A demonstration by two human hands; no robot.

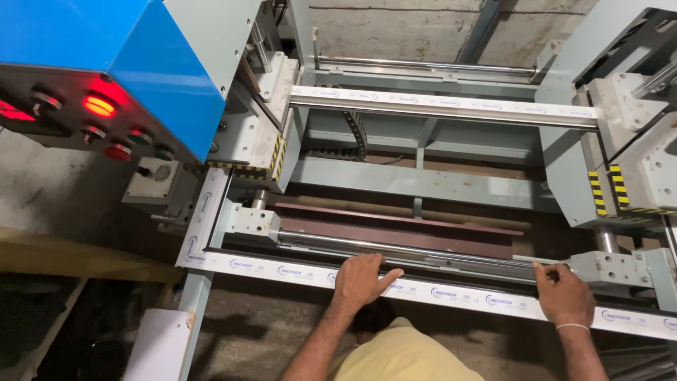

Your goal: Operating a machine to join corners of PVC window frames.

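Pressing left hand [361, 279] flat, fingers spread, right hand [562, 293] curled gripping the white-taped profile [451, 293]; fingers are risking pinching under the 12 o'clock steel rod [409, 248]

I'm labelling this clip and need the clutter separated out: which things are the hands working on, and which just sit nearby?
In hand:
left hand flat on the white film-covered profile
right hand gripping the profile's far edge beside the steel rod

Nearby, untouched:
blue control box with a lit red lamp
rear white profile
brown bar
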